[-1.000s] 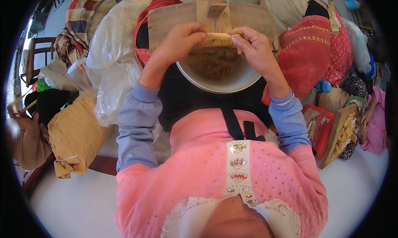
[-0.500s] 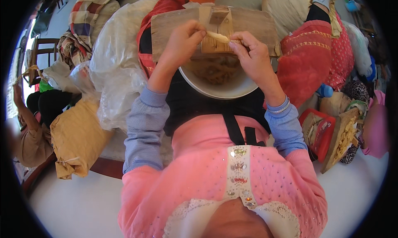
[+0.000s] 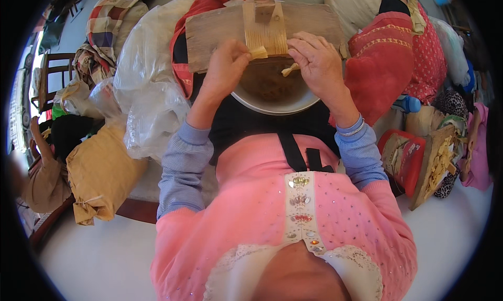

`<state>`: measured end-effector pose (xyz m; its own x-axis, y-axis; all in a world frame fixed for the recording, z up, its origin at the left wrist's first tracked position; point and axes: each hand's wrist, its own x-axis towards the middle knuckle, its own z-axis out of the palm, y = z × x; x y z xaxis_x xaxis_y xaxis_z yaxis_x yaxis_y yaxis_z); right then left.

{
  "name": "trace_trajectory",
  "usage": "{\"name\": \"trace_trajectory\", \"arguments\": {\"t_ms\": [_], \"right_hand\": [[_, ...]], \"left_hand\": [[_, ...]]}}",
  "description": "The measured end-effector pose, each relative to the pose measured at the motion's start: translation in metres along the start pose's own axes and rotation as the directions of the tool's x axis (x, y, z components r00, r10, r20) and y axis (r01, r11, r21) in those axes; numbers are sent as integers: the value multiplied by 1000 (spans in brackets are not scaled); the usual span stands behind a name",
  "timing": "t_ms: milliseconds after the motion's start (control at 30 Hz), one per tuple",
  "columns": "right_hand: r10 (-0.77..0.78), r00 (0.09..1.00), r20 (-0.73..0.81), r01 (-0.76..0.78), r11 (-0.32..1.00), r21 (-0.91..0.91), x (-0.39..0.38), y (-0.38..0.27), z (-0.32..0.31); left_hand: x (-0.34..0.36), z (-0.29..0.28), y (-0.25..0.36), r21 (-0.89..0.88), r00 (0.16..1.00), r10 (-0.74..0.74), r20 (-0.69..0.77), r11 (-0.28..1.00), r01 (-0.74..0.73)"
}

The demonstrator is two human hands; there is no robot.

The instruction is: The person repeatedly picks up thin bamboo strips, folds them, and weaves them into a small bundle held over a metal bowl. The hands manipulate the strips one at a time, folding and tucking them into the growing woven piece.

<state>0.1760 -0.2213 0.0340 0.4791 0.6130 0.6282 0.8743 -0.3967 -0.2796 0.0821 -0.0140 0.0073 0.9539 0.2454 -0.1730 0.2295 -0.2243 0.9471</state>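
Observation:
Between thumb and fingers, my left hand (image 3: pixel 229 65) pinches a short, flat pale-yellow fibrous strip (image 3: pixel 258 52) at the near edge of a wooden board. A second, twisted pale-yellow strip (image 3: pixel 290 69) sticks out below the fingers of my right hand (image 3: pixel 318 62), which is closed on it. The two strips are apart. A lighter wooden plate (image 3: pixel 263 36) with a small raised block (image 3: pixel 263 11) is set on the middle of the wide wooden board (image 3: pixel 216 33). Partly under the board, a round metal bowl (image 3: pixel 272 111) in front of me contains blurred brownish pieces.
A clear plastic bag (image 3: pixel 146 70) and a tan sack (image 3: pixel 102 170) lie to the left. Red cloth (image 3: pixel 377 65) flanks the board on the right. Farther right, a tilted tray (image 3: pixel 432 170) carries pale-yellow pieces beside a red container (image 3: pixel 401 154). Another person's arm (image 3: pixel 44 144) shows far left.
The pale strip stretched between both hands is now two separate pieces, one in each hand. Both hands have lowered slightly toward the board's near edge and the bowl.

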Motion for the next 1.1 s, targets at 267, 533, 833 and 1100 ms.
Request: {"name": "trace_trajectory", "arguments": {"t_ms": [267,533,833,1100], "right_hand": [[252,920,299,-283,957,64,-8,-29,-19],[119,652,749,-737,-133,662,3,-99,-94],[399,898,185,-427,892,149,-24,-46,-15],[516,634,576,-759,558,336,-56,-48,-8]], "left_hand": [[-40,11,35,-18,948,77,309,997,-75],[-62,29,60,-408,939,86,332,911,61],[-64,74,38,-734,956,-117,270,617,283],[-70,58,17,554,833,552,27,686,-473]]}}
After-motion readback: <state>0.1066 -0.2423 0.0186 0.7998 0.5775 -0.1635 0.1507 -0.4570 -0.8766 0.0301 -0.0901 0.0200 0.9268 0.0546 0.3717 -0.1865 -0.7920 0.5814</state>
